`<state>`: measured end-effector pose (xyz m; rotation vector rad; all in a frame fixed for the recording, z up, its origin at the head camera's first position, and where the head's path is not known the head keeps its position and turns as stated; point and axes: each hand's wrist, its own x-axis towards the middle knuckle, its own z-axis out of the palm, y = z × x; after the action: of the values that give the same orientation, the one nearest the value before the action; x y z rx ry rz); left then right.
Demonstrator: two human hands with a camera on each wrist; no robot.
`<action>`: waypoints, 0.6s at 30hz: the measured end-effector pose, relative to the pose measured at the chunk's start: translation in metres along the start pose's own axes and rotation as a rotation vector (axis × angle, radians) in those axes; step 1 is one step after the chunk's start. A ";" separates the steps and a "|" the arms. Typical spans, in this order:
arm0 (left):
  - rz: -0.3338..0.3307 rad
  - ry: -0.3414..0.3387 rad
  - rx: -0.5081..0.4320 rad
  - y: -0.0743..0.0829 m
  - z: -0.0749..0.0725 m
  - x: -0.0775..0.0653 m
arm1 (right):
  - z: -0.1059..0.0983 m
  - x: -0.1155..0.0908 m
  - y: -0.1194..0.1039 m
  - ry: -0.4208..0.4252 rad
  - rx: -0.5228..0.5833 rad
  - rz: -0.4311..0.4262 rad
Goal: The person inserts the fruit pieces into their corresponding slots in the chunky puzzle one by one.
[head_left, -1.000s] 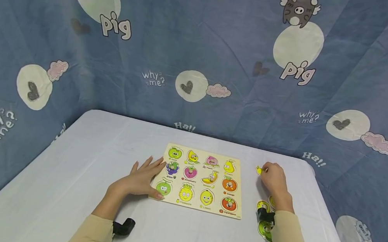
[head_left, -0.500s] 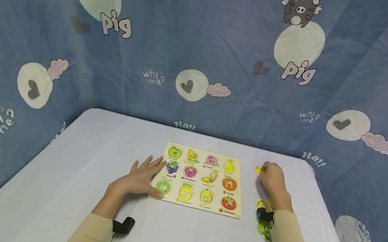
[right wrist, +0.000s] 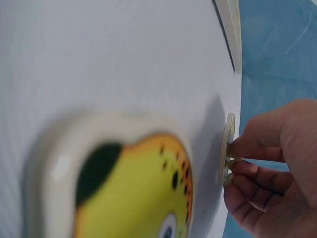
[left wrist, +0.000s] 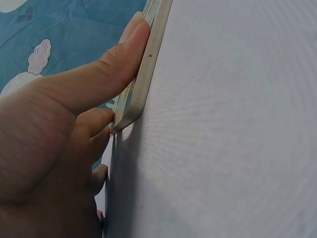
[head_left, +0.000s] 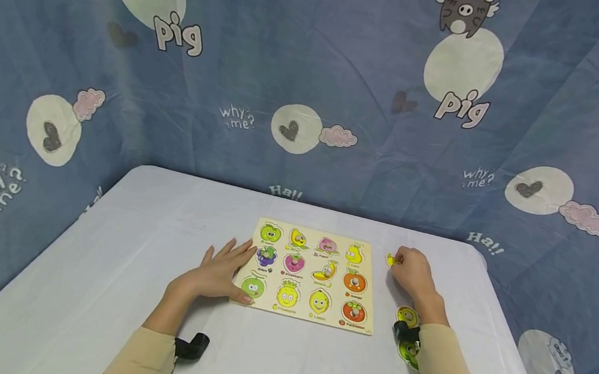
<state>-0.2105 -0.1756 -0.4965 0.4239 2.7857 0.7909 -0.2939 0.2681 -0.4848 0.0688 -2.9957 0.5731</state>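
Note:
A pale wooden fruit puzzle board (head_left: 300,320) lies on the table. Knobbed pieces such as the strawberry (head_left: 294,264), orange (head_left: 355,283) and persimmon (head_left: 354,313) sit in it. My left hand (head_left: 215,275) rests at its left side, thumb on the near corner and spread fingers along the edge; the left wrist view shows the thumb (left wrist: 116,67) on top. Right of the board, my right hand (head_left: 414,273) pinches a small yellow puzzle piece (head_left: 390,259), mostly hidden by the fingers. Seen from the right wrist, this piece (right wrist: 226,148) is edge-on, close over the cloth.
Near my right forearm lie a yellow puzzle piece (head_left: 407,315) and a green puzzle piece (head_left: 408,355), partly covered by the black wrist camera (head_left: 404,332). A white cloth (head_left: 271,365) covers the table; a blue patterned curtain (head_left: 311,62) hangs behind it.
My right hand has shifted a little left toward the board, carrying the yellow puzzle piece. My left hand stays on the board's edge.

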 end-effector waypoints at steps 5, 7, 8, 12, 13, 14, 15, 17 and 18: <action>-0.001 0.001 0.004 0.001 -0.001 -0.001 | 0.001 0.000 -0.007 0.006 0.017 -0.005; -0.002 0.002 0.003 0.002 0.000 -0.001 | 0.000 -0.001 -0.009 0.010 0.023 -0.009; -0.003 0.003 0.002 0.002 0.000 -0.001 | 0.000 -0.001 -0.011 0.011 0.026 -0.011; -0.006 0.007 -0.002 0.001 0.000 -0.001 | -0.002 -0.001 -0.017 0.005 0.049 -0.029; -0.009 0.007 -0.002 0.001 0.000 -0.001 | -0.002 -0.001 -0.019 0.002 0.056 -0.036; -0.010 0.008 -0.004 0.002 0.000 -0.001 | -0.003 -0.001 -0.021 0.002 0.061 -0.040; -0.010 0.008 -0.004 0.002 -0.001 -0.001 | -0.003 -0.001 -0.022 0.001 0.066 -0.043; -0.010 0.007 -0.008 0.002 -0.001 -0.001 | -0.003 -0.001 -0.025 0.000 0.074 -0.050; -0.010 0.007 -0.009 0.002 -0.001 -0.002 | -0.002 -0.001 -0.027 -0.002 0.075 -0.051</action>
<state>-0.2091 -0.1755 -0.4943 0.4058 2.7871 0.8040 -0.2907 0.2442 -0.4730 0.1510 -2.9642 0.6806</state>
